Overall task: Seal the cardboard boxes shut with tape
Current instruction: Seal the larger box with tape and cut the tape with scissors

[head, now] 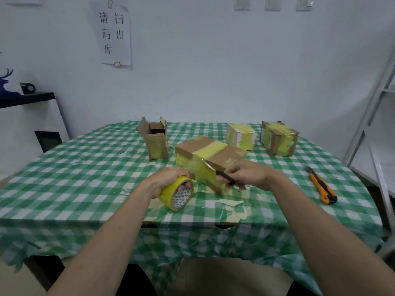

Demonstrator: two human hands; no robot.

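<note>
The left hand (168, 178) grips a roll of yellow tape (178, 193) from above, its fingers curled over the rim with fingertips showing inside the core, and the roll stands on its edge on the green checked tablecloth (85, 174). Just to the right of that hand, the right hand (245, 175) is closed around the dark handle of a small knife (218, 173), whose thin blade points up and to the left, lying against the near face of the long cardboard box (210, 160). That box sits directly beyond both hands, between them and slightly tilted across the table, with a broad band of yellow tape running over its top and down the near side (a glossy strip seems to stretch from the roll toward the box, though the blur makes its edges hard to trace). Beyond the left hand and a little farther back stands a small open box (155, 139), flaps up and upright. Beyond the right hand, well back, rest two closed boxes wrapped in yellow tape: a pale one (241, 136) nearer the middle and a brown one (277, 138) farther right. Off to the right of the right hand, well apart from it, an orange utility knife (321, 186) lies flat on the cloth. Scraps of pale tape residue (230, 204) mark the cloth just in front of both hands.
</note>
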